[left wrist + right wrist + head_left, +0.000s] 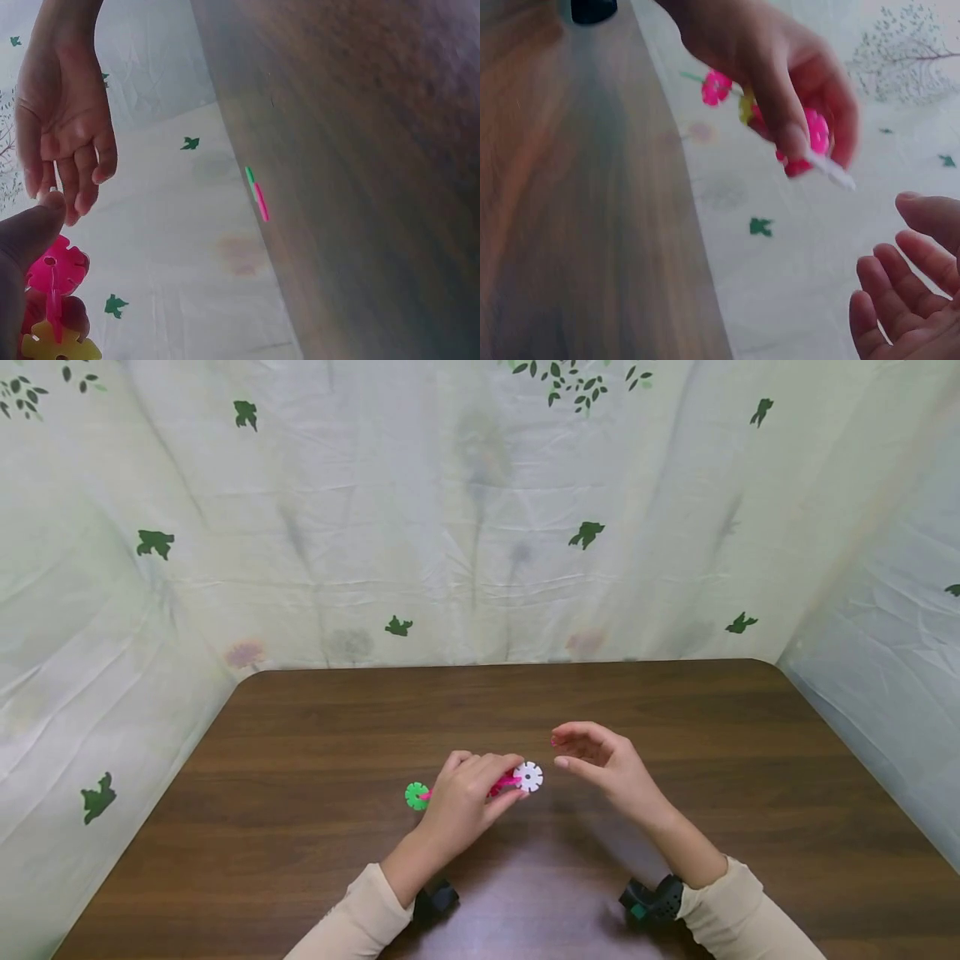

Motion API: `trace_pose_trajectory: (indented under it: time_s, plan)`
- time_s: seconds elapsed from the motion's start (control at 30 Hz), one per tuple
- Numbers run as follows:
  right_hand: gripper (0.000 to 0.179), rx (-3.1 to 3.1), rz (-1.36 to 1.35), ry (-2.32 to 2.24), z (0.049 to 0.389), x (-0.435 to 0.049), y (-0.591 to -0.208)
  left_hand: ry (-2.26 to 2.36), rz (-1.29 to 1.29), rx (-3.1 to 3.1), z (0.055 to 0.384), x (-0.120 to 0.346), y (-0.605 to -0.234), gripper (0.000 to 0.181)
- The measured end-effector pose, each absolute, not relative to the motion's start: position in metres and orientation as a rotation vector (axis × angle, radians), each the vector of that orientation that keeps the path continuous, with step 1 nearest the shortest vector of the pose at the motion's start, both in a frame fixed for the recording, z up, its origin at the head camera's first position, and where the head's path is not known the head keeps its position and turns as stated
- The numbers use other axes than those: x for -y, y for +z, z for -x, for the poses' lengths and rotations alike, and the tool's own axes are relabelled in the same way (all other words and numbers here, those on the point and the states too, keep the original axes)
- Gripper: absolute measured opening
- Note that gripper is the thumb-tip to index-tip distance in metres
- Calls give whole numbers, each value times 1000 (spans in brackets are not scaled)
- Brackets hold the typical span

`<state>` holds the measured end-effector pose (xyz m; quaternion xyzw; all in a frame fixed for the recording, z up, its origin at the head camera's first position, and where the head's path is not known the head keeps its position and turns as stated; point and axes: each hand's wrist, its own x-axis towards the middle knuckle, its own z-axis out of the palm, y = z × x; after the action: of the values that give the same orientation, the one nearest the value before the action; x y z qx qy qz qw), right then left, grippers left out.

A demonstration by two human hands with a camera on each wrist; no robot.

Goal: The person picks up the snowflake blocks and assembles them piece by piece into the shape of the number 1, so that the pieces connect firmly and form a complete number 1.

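Observation:
My left hand [467, 792] grips a chain of slotted plastic discs joined edge to edge. At the chain's right end, a white disc [528, 776] sticks out past the thumb and fingertips. A green disc [416, 796] shows at the other end. Between them are a pink disc [56, 268] and a yellow disc [61, 346], partly covered by fingers. Just right of the white disc, my right hand [611, 768] hovers apart from it, fingers loosely bent and holding nothing. Its palm faces the chain.
A brown wooden table [337, 718] lies below both hands. Narrow green and pink pieces [261, 201] appear near the table's far edge in the left wrist view. Behind stands a pale curtain [450, 527] with green leaf prints. Each wrist carries a black camera [654, 900].

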<state>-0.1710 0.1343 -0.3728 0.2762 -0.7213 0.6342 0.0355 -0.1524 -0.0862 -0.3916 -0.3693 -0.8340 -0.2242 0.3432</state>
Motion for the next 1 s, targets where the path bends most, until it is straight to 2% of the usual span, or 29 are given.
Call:
trace_pose_trajectory:
  time_s: [0.27, 0.57, 0.8, 1.0]
  plan:
    - [37, 2291, -674, 1844, 181, -148, -364, -596, 965, 2150, 153, 87, -391, 39]
    - [45, 2347, -615, 1834, 215, -177, -415, -602, 974, 2147, 153, 86, -393, 38]
    - [47, 2420, -565, 1818, 214, -177, -416, -608, 976, 2153, 153, 86, -393, 39]
    - [51, 2519, -523, 1692, 234, -185, -441, -608, 977, 2156, 153, 86, -394, 39]
